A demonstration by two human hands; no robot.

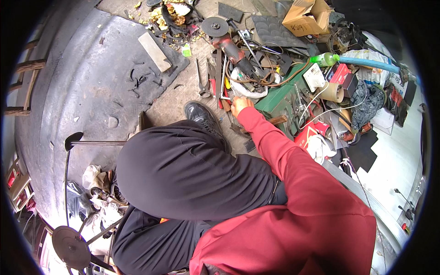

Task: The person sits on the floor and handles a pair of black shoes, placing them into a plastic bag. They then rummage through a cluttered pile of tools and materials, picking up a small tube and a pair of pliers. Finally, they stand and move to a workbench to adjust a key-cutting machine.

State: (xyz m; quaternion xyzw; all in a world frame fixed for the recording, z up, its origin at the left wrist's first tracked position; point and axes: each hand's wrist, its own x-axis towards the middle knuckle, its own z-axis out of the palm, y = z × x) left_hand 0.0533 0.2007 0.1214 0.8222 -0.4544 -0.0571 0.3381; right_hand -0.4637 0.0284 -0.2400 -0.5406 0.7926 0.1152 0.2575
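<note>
My right hand (pixel 240 106), at the end of a red sleeve, reaches down to tools on the floor beside my black shoe (pixel 203 117). Its fingers are curled in; what they hold, if anything, is hidden. Just left of it lie a thin L-shaped metal rod (pixel 223 75), red-handled pliers (pixel 212 85) and a pair of metal pincers (pixel 203 87). Beyond the hand is a white bag (pixel 247 89) with small metal pieces. An angle grinder (pixel 234 54) with a round disc lies farther off. My left hand does not show.
A green metal case (pixel 277 94) with tools stands right of the hand, near a wooden handle (pixel 277 120). Cables, a green bottle (pixel 324 59) and a cardboard box (pixel 306 18) crowd the right. A dark rubber mat (pixel 110 68) and a metal stand (pixel 71 247) are at left.
</note>
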